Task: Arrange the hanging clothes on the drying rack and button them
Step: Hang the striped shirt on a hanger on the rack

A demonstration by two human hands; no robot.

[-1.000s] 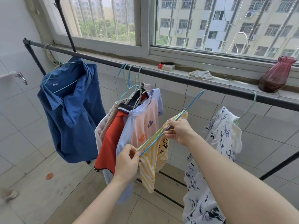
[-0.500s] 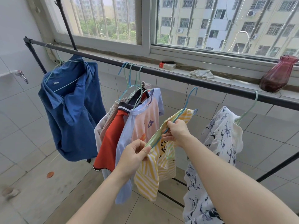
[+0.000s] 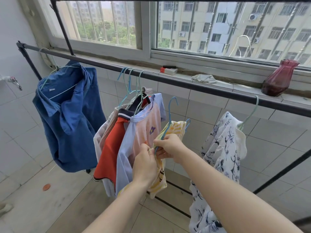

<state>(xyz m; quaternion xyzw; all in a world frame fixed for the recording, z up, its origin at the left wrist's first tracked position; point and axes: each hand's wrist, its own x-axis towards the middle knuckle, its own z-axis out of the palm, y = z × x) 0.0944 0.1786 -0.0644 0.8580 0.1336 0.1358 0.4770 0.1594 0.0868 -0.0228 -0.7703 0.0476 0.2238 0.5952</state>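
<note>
The hands, wide apart a second ago, now meet below the middle of the rail (image 3: pixel 202 89): the left hand (image 3: pixel 144 163) pinches the yellow top (image 3: pixel 177 129), the right hand (image 3: pixel 170 147) grips its hanger (image 3: pixel 170 115), not hooked on, so hanging is probably next.

the left hand (image 3: pixel 144 165) hides the blue hanger (image 3: pixel 170 113)'s near end and, it seems, print on the yellow striped top (image 3: pixel 176 130); the floral shirt (image 3: pixel 223 148) runs off the bottom edge.

Before you, the rail (image 3: pixel 202 87) carries a blue shirt (image 3: pixel 70 118) near its left end, bunched hangers (image 3: pixel 130 78) of clothes (image 3: pixel 131 135) midway, and a floral shirt (image 3: pixel 223 148) on a green hanger (image 3: pixel 252 111) to your right.
</note>
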